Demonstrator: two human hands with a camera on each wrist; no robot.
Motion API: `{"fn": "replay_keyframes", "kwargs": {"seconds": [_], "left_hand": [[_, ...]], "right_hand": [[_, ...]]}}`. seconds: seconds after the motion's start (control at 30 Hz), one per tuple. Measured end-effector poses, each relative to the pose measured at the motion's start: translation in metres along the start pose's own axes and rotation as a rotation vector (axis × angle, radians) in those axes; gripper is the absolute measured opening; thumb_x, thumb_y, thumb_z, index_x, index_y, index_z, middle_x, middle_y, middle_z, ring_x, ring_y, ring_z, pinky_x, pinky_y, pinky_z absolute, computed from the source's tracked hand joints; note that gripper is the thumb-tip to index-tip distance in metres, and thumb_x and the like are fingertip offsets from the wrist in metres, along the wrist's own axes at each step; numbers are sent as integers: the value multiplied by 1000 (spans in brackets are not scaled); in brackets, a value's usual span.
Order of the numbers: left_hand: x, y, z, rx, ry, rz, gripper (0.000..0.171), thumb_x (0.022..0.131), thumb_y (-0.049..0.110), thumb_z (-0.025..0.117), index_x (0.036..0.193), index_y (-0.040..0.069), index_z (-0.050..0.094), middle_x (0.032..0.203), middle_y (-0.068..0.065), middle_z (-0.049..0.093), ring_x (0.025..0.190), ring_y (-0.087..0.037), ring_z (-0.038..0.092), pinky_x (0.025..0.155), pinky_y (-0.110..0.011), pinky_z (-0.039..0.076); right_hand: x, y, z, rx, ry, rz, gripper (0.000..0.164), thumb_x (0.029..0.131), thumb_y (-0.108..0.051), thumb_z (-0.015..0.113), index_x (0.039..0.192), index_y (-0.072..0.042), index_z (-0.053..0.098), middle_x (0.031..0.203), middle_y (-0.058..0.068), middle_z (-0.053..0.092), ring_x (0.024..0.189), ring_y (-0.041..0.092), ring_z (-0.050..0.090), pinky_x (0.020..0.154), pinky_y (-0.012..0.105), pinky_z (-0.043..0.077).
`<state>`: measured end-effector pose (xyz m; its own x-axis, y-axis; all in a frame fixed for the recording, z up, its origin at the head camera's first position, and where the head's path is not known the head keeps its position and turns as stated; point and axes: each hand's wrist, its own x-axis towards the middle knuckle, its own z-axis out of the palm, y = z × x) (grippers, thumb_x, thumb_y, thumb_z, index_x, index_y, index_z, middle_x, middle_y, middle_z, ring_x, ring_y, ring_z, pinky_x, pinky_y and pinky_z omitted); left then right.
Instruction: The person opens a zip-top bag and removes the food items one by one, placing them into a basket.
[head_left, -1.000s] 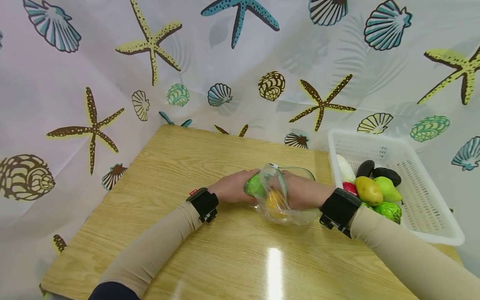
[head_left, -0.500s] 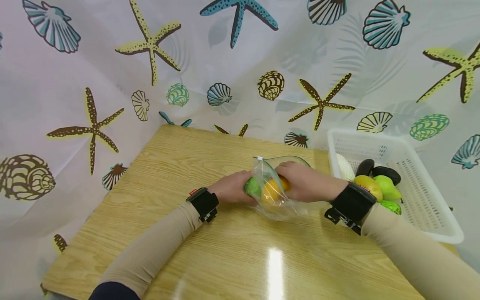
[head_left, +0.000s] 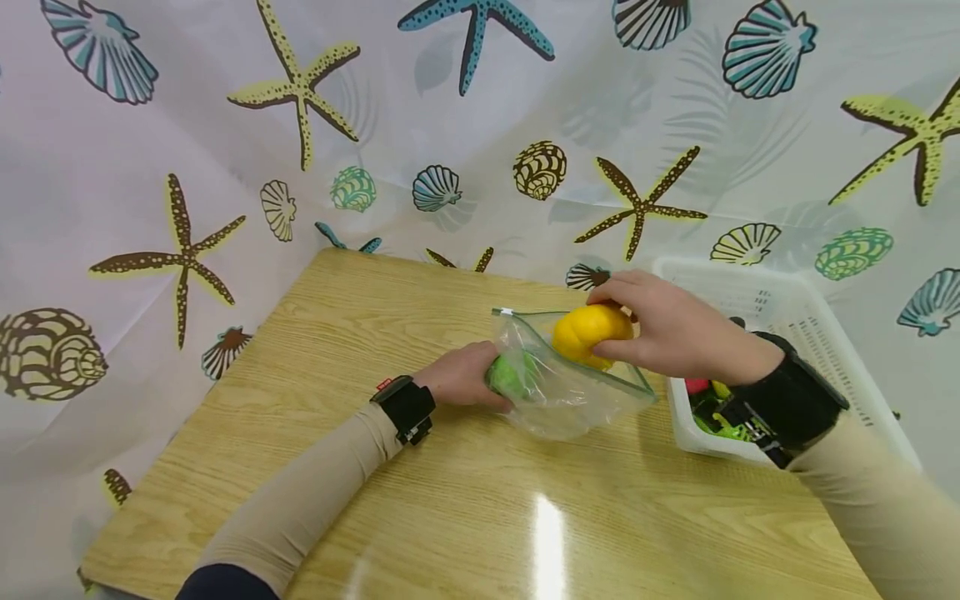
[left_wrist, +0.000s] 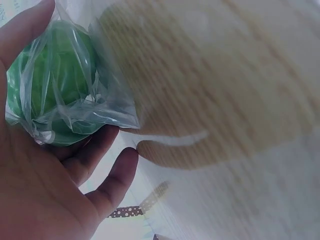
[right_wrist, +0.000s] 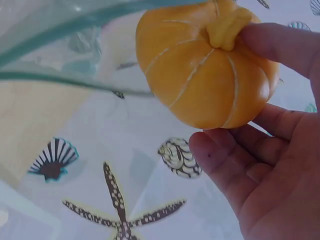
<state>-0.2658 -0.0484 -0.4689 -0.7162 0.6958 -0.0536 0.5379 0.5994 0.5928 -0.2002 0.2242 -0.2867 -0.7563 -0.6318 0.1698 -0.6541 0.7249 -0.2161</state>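
In the head view my right hand (head_left: pixel 660 321) pinches a small yellow-orange pumpkin (head_left: pixel 581 332) at the mouth of a clear zip bag (head_left: pixel 558 408). The right wrist view shows the ribbed pumpkin (right_wrist: pixel 210 70) with thumb by its stem and fingers beneath. My left hand (head_left: pixel 467 377) grips a round green vegetable (head_left: pixel 513 375) through the bag's plastic, at its left end. In the left wrist view the green vegetable (left_wrist: pixel 55 70) lies under creased plastic, between thumb and fingers; its exact kind is unclear. The green-edged bag mouth faces up and right, with a white slider at its far corner.
A white perforated basket (head_left: pixel 847 333) stands at the right of the wooden table (head_left: pixel 375 317), partly behind my right forearm. Red and green produce (head_left: pixel 697 387) shows inside it. A curtain (head_left: pixel 480 125) printed with shells and starfish hangs behind.
My right hand has drawn the pumpkin from inside the bag up and right to its mouth. The bag's opening has swung toward the right. My left hand has stayed in place.
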Motion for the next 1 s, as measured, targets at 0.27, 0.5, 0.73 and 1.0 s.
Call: {"fn": "replay_keyframes", "kwargs": {"seconds": [0.27, 0.5, 0.73, 1.0], "left_hand": [[1, -1, 1, 63, -13, -14, 60, 67, 61, 75, 109, 25, 52, 99, 6, 53, 86, -11, 48, 72, -32, 46], [-1, -2, 2, 123, -10, -34, 72, 68, 65, 72, 122, 23, 49, 107, 7, 51, 94, -10, 45, 80, -34, 46], [-2, -5, 3, 135, -4, -34, 81, 68, 68, 70, 129, 19, 46, 112, 6, 50, 99, -10, 45, 84, -38, 46], [-2, -5, 4, 152, 13, -18, 89, 68, 69, 69, 137, 19, 43, 122, 3, 51, 107, -14, 44, 88, -44, 45]], "right_hand": [[-30, 26, -41, 7, 112, 98, 42, 83, -34, 73, 115, -10, 59, 98, -1, 59, 85, 12, 46, 67, 38, 46], [-54, 79, -44, -17, 144, 372, 53, 88, -43, 64, 116, 1, 59, 98, 16, 62, 84, 27, 52, 64, 45, 45], [-71, 136, -29, -110, 87, 581, 56, 90, -51, 56, 86, 4, 61, 66, 15, 54, 58, 29, 46, 49, 38, 33], [-77, 187, -6, -98, -67, 717, 52, 92, -44, 54, 56, -7, 49, 50, 4, 39, 47, 25, 43, 45, 33, 31]]}}
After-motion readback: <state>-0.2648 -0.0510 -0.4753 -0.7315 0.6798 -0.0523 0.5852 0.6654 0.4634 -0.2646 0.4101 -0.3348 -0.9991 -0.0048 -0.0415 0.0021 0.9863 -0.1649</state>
